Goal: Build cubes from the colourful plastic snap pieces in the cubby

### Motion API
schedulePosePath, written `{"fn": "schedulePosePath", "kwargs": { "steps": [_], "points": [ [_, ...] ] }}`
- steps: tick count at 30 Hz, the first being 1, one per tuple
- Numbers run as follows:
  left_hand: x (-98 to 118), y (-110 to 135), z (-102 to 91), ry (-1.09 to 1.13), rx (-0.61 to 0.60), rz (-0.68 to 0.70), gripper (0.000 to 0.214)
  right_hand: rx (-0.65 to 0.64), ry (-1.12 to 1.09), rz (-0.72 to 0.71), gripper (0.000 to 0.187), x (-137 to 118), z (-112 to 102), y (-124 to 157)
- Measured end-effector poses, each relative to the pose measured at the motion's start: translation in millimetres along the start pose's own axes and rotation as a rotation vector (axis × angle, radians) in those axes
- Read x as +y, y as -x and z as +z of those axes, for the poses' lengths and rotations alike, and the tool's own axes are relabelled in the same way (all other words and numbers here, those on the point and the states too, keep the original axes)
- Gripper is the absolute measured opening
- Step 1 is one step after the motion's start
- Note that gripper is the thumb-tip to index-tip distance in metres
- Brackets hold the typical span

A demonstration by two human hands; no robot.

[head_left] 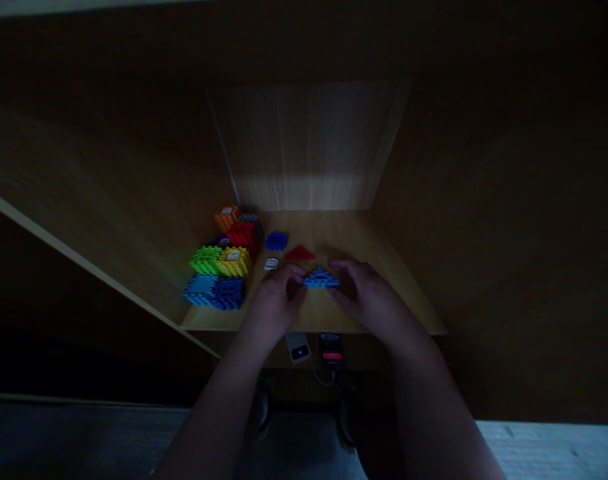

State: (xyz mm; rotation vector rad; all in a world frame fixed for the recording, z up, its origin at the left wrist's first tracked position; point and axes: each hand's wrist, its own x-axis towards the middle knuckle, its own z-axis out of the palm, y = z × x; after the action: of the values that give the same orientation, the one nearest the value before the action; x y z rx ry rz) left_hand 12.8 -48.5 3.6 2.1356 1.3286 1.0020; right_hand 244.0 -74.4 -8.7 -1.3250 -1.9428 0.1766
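Note:
A light blue triangular toothed block lies on the wooden desk. My left hand pinches its left end and my right hand grips its right end, both with fingers curled. Just beyond it lie a red triangular block and a small dark blue block. A small white piece sits close to my left fingertips.
At the left of the desk stand assembled toothed cubes: green, yellow, light blue, dark blue, red, orange. Wooden panels wall the desk on both sides and behind. Two small devices hang under the front edge.

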Motion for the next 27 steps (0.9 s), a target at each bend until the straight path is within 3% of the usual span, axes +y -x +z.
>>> {"fn": "schedulePosePath", "kwargs": {
  "steps": [27],
  "points": [
    [3.8, 0.0, -0.2, -0.019, 0.001, -0.007, 0.024, -0.035, -0.046, 0.073, 0.037, 4.2, -2.4, 0.1]
  ]
}}
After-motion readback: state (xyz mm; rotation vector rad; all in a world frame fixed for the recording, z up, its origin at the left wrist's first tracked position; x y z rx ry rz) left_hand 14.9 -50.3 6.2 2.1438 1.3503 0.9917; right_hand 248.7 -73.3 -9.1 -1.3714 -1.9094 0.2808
